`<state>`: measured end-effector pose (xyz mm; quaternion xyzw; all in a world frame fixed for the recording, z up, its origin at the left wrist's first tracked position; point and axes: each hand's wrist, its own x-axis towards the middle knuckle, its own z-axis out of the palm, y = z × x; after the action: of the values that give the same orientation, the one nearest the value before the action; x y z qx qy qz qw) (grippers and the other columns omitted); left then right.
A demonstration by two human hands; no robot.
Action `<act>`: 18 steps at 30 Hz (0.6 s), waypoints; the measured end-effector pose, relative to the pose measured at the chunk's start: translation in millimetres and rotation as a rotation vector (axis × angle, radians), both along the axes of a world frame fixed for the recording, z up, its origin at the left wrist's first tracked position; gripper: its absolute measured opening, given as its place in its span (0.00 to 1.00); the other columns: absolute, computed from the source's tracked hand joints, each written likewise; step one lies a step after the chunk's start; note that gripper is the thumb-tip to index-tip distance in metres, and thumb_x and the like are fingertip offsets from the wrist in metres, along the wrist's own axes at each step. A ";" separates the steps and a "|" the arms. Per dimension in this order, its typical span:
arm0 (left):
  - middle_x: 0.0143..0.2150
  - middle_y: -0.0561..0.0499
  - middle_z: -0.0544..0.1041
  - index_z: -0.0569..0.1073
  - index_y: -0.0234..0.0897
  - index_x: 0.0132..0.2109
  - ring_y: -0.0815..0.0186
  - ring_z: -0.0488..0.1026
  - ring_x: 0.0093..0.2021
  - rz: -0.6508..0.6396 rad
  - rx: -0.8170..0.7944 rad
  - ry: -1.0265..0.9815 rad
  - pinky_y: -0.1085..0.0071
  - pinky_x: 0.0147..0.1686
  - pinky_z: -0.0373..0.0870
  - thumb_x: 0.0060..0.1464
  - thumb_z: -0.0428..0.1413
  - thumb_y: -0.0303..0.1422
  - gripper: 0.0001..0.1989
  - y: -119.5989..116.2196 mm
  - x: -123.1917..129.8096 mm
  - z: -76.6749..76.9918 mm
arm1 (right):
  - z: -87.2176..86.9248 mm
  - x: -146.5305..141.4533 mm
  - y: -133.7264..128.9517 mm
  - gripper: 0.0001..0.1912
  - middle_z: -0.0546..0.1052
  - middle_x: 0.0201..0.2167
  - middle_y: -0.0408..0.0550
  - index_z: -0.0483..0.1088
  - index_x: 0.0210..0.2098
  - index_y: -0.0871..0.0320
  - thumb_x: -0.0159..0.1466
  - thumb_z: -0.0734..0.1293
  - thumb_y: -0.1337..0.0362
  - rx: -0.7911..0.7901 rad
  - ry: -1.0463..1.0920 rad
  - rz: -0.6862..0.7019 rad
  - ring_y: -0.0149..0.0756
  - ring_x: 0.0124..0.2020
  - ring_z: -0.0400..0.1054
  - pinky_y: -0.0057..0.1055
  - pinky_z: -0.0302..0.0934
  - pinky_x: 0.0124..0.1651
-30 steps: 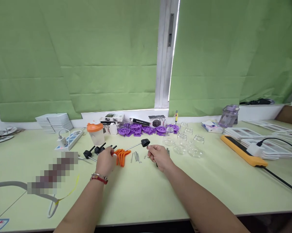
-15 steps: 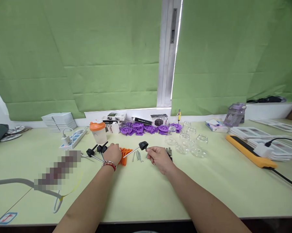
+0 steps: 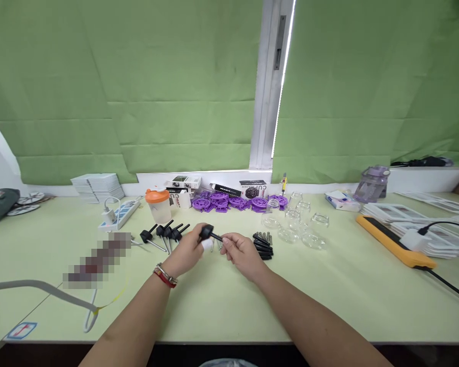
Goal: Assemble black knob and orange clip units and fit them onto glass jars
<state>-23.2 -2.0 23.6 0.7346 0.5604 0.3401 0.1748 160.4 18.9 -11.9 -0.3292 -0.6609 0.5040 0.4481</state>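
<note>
My left hand is closed around the head of a black knob-like part with a stem. My right hand pinches the black stem's end, pointing right. A small white patch shows by my left fingers; I cannot make out what it is. Left of my left hand lie several similar black parts with metal rods. Black sticks and metal springs lie just right of my right hand. Thin metal screws show partly between my hands.
Purple plastic wheel-shaped pieces and cup holder boxes line the back. Clear glass-like cups stand right. An orange-lidded cup, power strip, yellow-and-black bar and grey hanger lie around.
My left hand has come right and taken the black part's head. My right hand moved slightly left and now grips its stem. The orange pieces are now hidden behind my left hand.
</note>
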 end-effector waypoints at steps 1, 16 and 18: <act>0.39 0.48 0.75 0.65 0.37 0.53 0.63 0.71 0.34 0.112 0.020 -0.044 0.69 0.34 0.67 0.56 0.48 0.42 0.20 5.5 -11.1 -3.4 | 0.1 0.8 0.5 0.18 0.73 0.28 0.45 0.69 0.40 0.59 0.62 0.60 0.51 -0.013 0.011 0.006 0.28 0.23 0.61 0.25 0.54 0.24; 0.46 0.29 0.72 0.68 0.28 0.48 0.43 0.72 0.45 1.079 -0.168 0.156 0.54 0.36 0.70 0.50 0.48 0.48 0.27 39.8 -105.3 -46.9 | -1.1 7.3 9.8 0.19 0.76 0.28 0.47 0.71 0.38 0.60 0.59 0.63 0.51 -0.039 -0.046 -0.049 0.27 0.22 0.63 0.26 0.58 0.26; 0.46 0.28 0.72 0.68 0.28 0.48 0.43 0.72 0.46 1.070 -0.183 0.162 0.54 0.36 0.70 0.50 0.49 0.47 0.28 40.7 -107.3 -48.6 | 2.9 11.2 11.2 0.19 0.76 0.28 0.47 0.71 0.38 0.60 0.58 0.63 0.51 -0.045 -0.026 -0.079 0.28 0.23 0.63 0.26 0.57 0.26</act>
<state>-130.6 38.7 -25.0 0.3526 0.8948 0.2739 -0.0029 171.6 30.1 -9.0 -0.3714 -0.6416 0.4965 0.4516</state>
